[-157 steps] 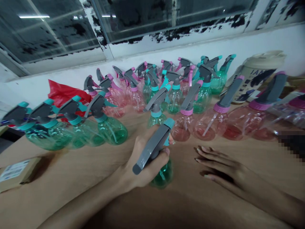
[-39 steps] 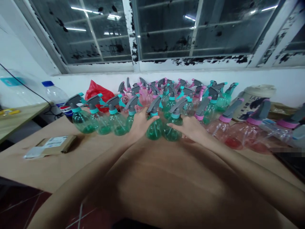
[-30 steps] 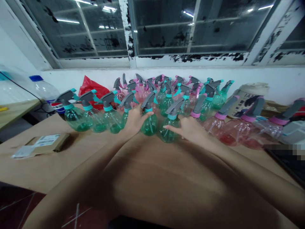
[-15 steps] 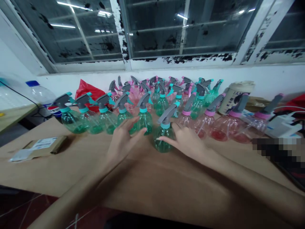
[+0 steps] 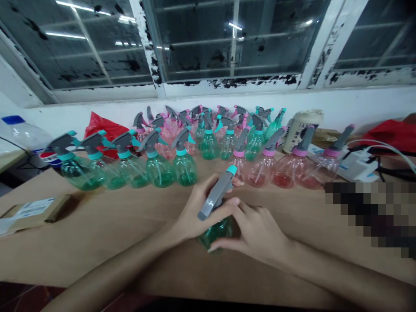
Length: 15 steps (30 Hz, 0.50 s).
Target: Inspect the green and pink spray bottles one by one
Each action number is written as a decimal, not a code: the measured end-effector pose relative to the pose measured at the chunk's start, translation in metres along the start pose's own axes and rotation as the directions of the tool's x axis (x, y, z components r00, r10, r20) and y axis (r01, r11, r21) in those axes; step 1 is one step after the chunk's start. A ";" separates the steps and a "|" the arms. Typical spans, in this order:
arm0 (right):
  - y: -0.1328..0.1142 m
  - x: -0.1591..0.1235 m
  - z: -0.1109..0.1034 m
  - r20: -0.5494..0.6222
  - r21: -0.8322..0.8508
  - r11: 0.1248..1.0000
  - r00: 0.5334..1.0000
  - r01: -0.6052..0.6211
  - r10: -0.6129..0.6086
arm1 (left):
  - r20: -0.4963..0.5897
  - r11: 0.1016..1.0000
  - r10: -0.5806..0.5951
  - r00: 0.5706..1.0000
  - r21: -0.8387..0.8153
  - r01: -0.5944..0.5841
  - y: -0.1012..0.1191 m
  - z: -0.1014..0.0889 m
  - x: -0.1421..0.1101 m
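A green spray bottle (image 5: 214, 232) with a grey trigger head and turquoise nozzle stands close to me, at the near middle of the table. My left hand (image 5: 198, 208) is wrapped round its neck, just under the spray head. My right hand (image 5: 260, 229) grips the bottle's body from the right, thumb across the front. Beyond my left hand, a green spray bottle (image 5: 185, 170) ends a row of several like it running left. Behind my right hand, pink spray bottles (image 5: 259, 172) form a row to the right. The fingers on the far side of the held bottle are partly hidden.
More pink and green spray bottles (image 5: 209, 145) crowd against the wall, beside a red plastic bag (image 5: 102, 130). A flat cardboard package (image 5: 35, 211) lies at left. At right are a printed cup (image 5: 300, 130), a white plug with cables (image 5: 359, 162) and a blurred-out dark object (image 5: 367, 216).
My left hand has left a green bottle at the end of the left row. My right hand has drawn another green bottle nearer, and my left hand now grips its neck too.
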State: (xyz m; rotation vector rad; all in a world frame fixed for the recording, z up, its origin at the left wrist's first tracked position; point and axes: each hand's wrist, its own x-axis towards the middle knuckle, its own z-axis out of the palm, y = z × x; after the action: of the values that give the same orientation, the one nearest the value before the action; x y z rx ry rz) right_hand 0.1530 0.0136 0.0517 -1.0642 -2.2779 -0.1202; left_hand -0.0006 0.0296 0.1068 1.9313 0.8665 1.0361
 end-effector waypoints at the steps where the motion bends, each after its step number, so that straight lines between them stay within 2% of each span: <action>1: 0.006 -0.003 0.000 0.004 -0.016 1.000 1.000 0.020 -0.019 | -0.030 1.000 0.014 0.999 0.012 -0.014 -0.002 0.003 -0.001; 4: 0.031 -0.016 0.000 0.072 -0.051 0.994 0.993 0.102 -0.098 | -0.083 0.998 0.034 0.996 0.059 -0.029 -0.007 0.007 -0.001; 7: 0.063 -0.032 0.002 0.172 -0.040 0.984 0.971 0.173 -0.164 | -0.083 0.996 0.049 0.995 0.080 -0.043 -0.010 0.008 0.002; 11: 0.100 -0.047 0.002 0.185 -0.031 0.994 0.978 0.101 -0.093 | -0.137 0.979 0.056 0.989 0.200 -0.028 -0.012 0.006 0.016; 15: 0.116 -0.048 0.005 0.180 -0.019 0.997 0.981 0.076 -0.071 | -0.162 0.970 0.059 0.985 0.241 -0.019 -0.016 0.005 0.031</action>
State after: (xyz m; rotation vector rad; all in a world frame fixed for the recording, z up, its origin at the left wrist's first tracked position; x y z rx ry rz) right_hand 0.2572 0.0611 0.0013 -1.0406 -2.4840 -0.0867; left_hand 0.0137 0.0614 0.1022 2.0885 1.0946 1.1763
